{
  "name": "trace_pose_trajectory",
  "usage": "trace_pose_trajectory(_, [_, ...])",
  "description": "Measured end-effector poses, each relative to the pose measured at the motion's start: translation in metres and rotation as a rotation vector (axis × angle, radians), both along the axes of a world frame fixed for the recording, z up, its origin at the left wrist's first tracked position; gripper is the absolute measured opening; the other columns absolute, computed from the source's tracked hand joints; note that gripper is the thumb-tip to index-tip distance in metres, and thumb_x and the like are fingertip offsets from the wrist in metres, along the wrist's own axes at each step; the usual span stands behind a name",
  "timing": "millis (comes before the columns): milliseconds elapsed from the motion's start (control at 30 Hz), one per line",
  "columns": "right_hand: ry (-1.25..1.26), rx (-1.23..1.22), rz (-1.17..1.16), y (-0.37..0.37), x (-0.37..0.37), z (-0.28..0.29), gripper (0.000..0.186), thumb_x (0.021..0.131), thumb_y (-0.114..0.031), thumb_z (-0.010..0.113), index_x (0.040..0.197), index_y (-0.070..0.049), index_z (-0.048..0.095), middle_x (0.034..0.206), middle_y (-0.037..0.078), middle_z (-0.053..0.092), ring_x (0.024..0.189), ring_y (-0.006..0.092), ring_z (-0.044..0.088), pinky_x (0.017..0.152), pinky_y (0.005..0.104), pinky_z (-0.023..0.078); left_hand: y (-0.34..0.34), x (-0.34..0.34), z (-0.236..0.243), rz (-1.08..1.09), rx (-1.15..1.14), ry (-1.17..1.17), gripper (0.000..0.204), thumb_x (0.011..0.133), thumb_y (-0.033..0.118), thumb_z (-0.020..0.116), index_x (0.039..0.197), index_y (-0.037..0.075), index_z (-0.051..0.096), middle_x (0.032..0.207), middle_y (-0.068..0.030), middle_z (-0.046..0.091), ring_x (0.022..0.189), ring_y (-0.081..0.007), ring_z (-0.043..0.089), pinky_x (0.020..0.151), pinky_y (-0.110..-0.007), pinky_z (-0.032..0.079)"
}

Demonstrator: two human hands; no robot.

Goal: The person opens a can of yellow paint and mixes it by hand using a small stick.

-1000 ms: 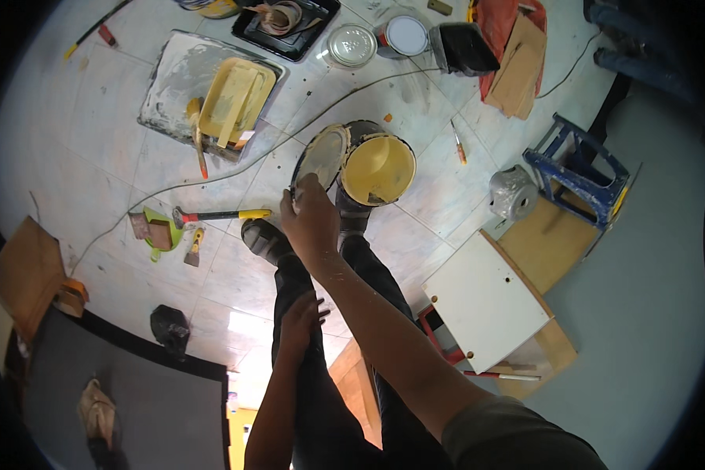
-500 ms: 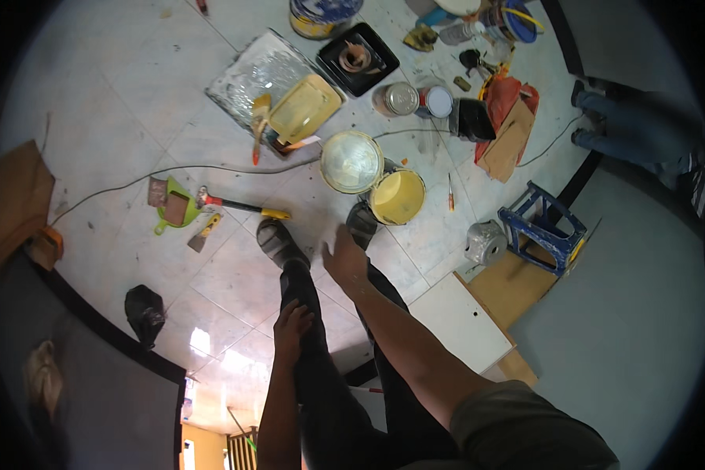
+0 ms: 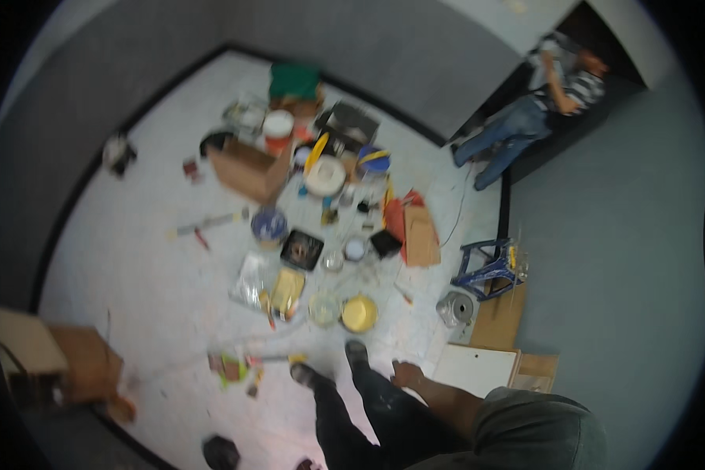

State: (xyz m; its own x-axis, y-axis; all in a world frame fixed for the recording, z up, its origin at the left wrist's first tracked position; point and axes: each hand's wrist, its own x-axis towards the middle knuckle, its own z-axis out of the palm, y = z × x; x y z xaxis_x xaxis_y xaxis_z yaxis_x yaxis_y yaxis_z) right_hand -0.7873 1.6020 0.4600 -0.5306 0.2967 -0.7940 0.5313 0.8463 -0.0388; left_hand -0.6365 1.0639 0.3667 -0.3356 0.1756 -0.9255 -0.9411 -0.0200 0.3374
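- Lower left of the frame, an open brown cardboard box (image 3: 86, 362), smooth-sided and angular.
- Low on the left, a crumpled dark bag (image 3: 221, 453), cut off by the bottom edge; above it, a blurred green dustpan (image 3: 232, 371).
- Left of centre, a shiny, smeared sheet (image 3: 252, 280) beside a shallow yellow tray (image 3: 288, 288), rectangular with rounded corners.
- At the bottom edge, a dark sliver of the left hand (image 3: 308, 465); the rest is cut off, so I cannot tell whether its fingers are spread or pinched.
- Near the centre, a flat, pale round lid (image 3: 324, 308), just beside a round yellow-lined bucket (image 3: 358, 313); the bucket's mouth faces up, its side mostly hidden.
- Right of centre, the right hand (image 3: 405, 374), near the person's leg, fingers apparently bent; blur hides whether they press together.
- Lower right, nearest that hand, a flat white panel (image 3: 475, 368), its long axis running left to right, right end slightly lower; the forearm and sleeve cover its near edge.
- Farther right, a splattered blue stool (image 3: 485, 274).
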Motion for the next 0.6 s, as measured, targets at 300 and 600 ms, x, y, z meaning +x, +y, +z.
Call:
trace_pose_trajectory(300, [0.160,-0.221,-0.041,-0.060,0.088,0.064,0.053,0.086,-0.042,0.064,0.118,-0.001,0.056,0.110,0.025,0.068,0.105,0.0401,0.066,0.090,0.0503,0.053,0.027,-0.080,0.117,-0.261,-0.054,0.038,0.059,0.101,0.043,0.051,0.147,0.007,0.043,0.149,-0.0143,0.046,0.133,-0.0360,0.046,0.113,-0.056,0.035])
trace_pose_trajectory(600, [0.526,-0.262,-0.219,-0.070,0.218,0.069,0.049,0.084,-0.045,0.068,0.106,-0.001,0.064,0.105,0.023,0.069,0.099,0.0412,0.066,0.086,0.0493,0.054,0.025,0.019,0.222,-0.373,-0.185,0.148,0.048,0.097,0.026,0.063,0.137,0.002,0.051,0.124,-0.0189,0.063,0.102,-0.0329,0.068,0.083,-0.043,0.058])
